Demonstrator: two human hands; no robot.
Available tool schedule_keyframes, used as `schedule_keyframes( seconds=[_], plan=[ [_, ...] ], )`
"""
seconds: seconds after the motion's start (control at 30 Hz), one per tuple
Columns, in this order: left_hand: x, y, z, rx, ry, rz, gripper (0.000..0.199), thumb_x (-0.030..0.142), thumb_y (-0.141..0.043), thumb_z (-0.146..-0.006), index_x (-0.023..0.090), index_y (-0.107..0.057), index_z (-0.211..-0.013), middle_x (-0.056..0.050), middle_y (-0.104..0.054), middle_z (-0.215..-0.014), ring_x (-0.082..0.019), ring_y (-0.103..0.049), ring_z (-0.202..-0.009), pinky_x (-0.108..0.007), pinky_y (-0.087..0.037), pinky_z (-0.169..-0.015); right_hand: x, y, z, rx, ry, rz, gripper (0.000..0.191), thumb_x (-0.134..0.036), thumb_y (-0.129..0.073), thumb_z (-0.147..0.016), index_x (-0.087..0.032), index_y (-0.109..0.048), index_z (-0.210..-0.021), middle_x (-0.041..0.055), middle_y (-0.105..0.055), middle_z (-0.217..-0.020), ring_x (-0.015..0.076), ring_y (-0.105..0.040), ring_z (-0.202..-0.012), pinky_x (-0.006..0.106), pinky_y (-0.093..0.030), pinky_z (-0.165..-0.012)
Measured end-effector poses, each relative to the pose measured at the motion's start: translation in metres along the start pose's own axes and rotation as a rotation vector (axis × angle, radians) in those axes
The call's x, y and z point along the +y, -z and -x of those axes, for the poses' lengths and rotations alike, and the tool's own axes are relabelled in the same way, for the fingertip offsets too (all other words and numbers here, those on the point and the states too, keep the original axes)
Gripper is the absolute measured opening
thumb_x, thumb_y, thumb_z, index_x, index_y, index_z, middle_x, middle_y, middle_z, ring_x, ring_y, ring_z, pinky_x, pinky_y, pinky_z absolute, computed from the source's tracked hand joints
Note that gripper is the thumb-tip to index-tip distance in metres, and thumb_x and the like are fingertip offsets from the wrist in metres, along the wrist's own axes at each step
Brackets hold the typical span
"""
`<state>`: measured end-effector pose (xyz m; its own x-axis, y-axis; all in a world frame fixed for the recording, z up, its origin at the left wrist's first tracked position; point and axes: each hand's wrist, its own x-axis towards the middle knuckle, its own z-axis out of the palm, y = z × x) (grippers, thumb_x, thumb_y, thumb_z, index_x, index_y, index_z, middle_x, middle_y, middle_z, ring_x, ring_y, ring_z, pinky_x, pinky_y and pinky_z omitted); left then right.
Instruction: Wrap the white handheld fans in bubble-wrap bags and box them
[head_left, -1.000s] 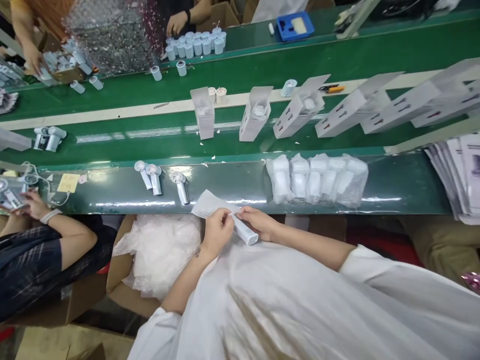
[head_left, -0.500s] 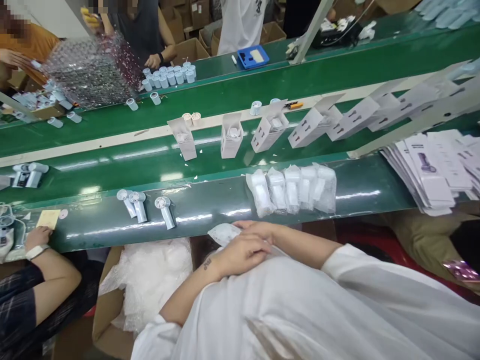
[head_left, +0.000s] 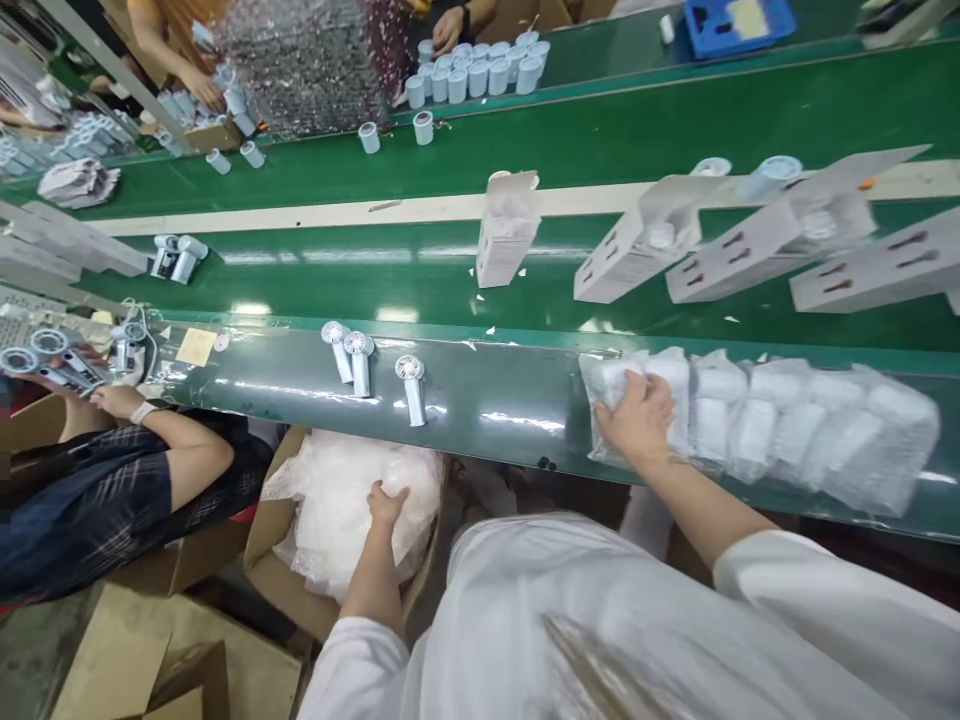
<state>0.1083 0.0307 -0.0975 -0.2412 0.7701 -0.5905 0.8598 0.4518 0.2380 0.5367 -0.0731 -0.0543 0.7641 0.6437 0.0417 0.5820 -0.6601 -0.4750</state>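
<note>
My right hand [head_left: 641, 415] is on a bubble-wrapped pack [head_left: 611, 378] at the left end of a row, thumb on one side and fingers bent over it. Beside it, more bubble-wrapped packs [head_left: 757, 420] lie along the bench, white shapes showing through the wrap. My left hand [head_left: 388, 503] reaches over a carton [head_left: 281, 555] heaped with clear bubble bags [head_left: 337, 500]. Its thumb and fingers are apart, with nothing seen held. Nearest on the bench lies a light-blue handheld fan [head_left: 412, 390], with two more fans [head_left: 358, 365] to its left.
Open white boxes [head_left: 510, 230] stand on the green conveyor [head_left: 375, 260] beyond the bench. A co-worker's hand [head_left: 116, 400] is at far left near fans and a yellow note [head_left: 196, 346]. Across the line are blue cups [head_left: 480, 75] and a blue tray [head_left: 739, 25]. Cartons [head_left: 180, 650] sit below left.
My hands have parted from in front of my body: the right went to the pack row, where another pack now lies, the left to the bag carton. The view has swung left.
</note>
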Motion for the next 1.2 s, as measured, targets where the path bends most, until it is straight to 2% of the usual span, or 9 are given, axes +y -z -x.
schedule_keyframes(
  seconds=[0.1, 0.2, 0.33, 0.43, 0.6, 0.73, 0.87, 1.0, 1.2],
  plan=[
    [-0.015, -0.032, -0.004, -0.041, 0.031, -0.007, 0.048, 0.017, -0.074, -0.063, 0.010, -0.060, -0.109, -0.020, -0.063, -0.114, -0.031, -0.058, -0.113, -0.038, -0.041, -0.097, -0.049, -0.005, 0.008, -0.039, 0.072, -0.029, 0.053, -0.042, -0.057, -0.077, -0.013, -0.050, -0.121, 0.0255, -0.038, -0.135, 0.0440, -0.036, -0.127, 0.066, -0.032, -0.096],
    [-0.022, -0.048, -0.008, -0.043, 0.039, 0.049, 0.028, 0.010, -0.060, -0.073, 0.011, -0.064, -0.100, -0.017, -0.067, -0.101, -0.028, -0.063, -0.105, -0.035, -0.042, -0.093, -0.133, -0.038, 0.010, -0.369, 0.118, -0.316, 0.047, -0.048, -0.049, -0.084, -0.016, -0.052, -0.118, 0.0166, -0.057, -0.113, 0.0289, -0.057, -0.105, 0.049, -0.047, -0.090],
    [-0.034, -0.027, -0.015, 0.082, 0.025, 0.213, 0.028, 0.015, -0.049, -0.083, 0.012, -0.062, -0.108, -0.013, -0.066, -0.096, -0.024, -0.062, -0.102, -0.033, -0.043, -0.092, -0.230, -0.104, 0.018, -0.542, 0.085, -0.336, 0.084, -0.053, -0.069, -0.067, -0.011, -0.037, -0.133, 0.0209, -0.052, -0.126, 0.0292, -0.057, -0.108, 0.045, -0.046, -0.094],
    [-0.048, 0.006, -0.014, 0.175, 0.023, 0.348, 0.036, 0.021, -0.048, -0.085, 0.012, -0.056, -0.119, -0.007, -0.063, -0.088, -0.019, -0.063, -0.088, -0.031, -0.046, -0.085, -0.255, -0.131, 0.025, -0.653, 0.029, -0.297, 0.076, -0.043, -0.069, -0.068, -0.013, -0.037, -0.131, 0.0162, -0.061, -0.112, 0.0294, -0.060, -0.103, 0.044, -0.047, -0.092],
    [-0.051, 0.054, 0.014, 0.127, -0.068, 1.103, 0.056, 0.030, -0.072, -0.069, 0.016, -0.055, -0.121, 0.004, -0.054, -0.073, -0.009, -0.056, -0.068, -0.024, -0.045, -0.076, -0.268, -0.137, 0.025, -0.600, 0.034, -0.279, 0.065, -0.030, -0.069, -0.063, -0.013, -0.043, -0.120, 0.0192, -0.055, -0.122, 0.0332, -0.052, -0.116, 0.046, -0.042, -0.100],
    [-0.028, 0.077, 0.044, 0.018, -0.012, 1.418, 0.058, 0.023, -0.083, -0.053, 0.016, -0.064, -0.108, 0.004, -0.055, -0.074, -0.005, -0.054, -0.068, -0.021, -0.044, -0.077, -0.281, -0.118, 0.021, -0.712, -0.201, -0.485, 0.049, -0.021, -0.065, -0.065, -0.014, -0.048, -0.111, 0.0163, -0.061, -0.112, 0.0312, -0.057, -0.109, 0.045, -0.048, -0.093],
    [-0.002, 0.085, 0.065, -0.087, 0.098, 1.477, 0.061, 0.021, -0.080, -0.054, 0.019, -0.064, -0.112, -0.003, -0.064, -0.094, -0.009, -0.061, -0.079, -0.022, -0.046, -0.077, -0.260, -0.055, 0.037, -1.114, -0.386, -0.938, 0.025, -0.026, -0.054, -0.079, -0.016, -0.052, -0.101, 0.0111, -0.067, -0.095, 0.0211, -0.065, -0.083, 0.035, -0.057, -0.070],
    [0.030, 0.083, 0.077, -0.053, 0.175, 1.315, 0.051, 0.030, -0.072, -0.066, 0.022, -0.061, -0.115, -0.006, -0.065, -0.107, -0.015, -0.063, -0.087, -0.024, -0.046, -0.070, -0.217, 0.021, 0.068, -1.553, -0.546, -1.285, 0.029, -0.027, -0.058, -0.078, -0.020, -0.049, -0.105, 0.0067, -0.066, -0.098, 0.0172, -0.067, -0.076, 0.033, -0.059, -0.062],
    [0.069, 0.070, 0.116, -0.198, -0.163, 1.107, 0.041, 0.037, -0.073, -0.067, 0.014, -0.069, -0.100, -0.011, -0.065, -0.112, -0.021, -0.059, -0.104, -0.031, -0.044, -0.090, -0.165, 0.066, 0.101, -1.571, -0.562, -1.461, 0.042, -0.030, -0.078, -0.067, -0.020, -0.052, -0.099, 0.0018, -0.061, -0.090, 0.0114, -0.061, -0.067, 0.019, -0.053, -0.045]
  ],
)
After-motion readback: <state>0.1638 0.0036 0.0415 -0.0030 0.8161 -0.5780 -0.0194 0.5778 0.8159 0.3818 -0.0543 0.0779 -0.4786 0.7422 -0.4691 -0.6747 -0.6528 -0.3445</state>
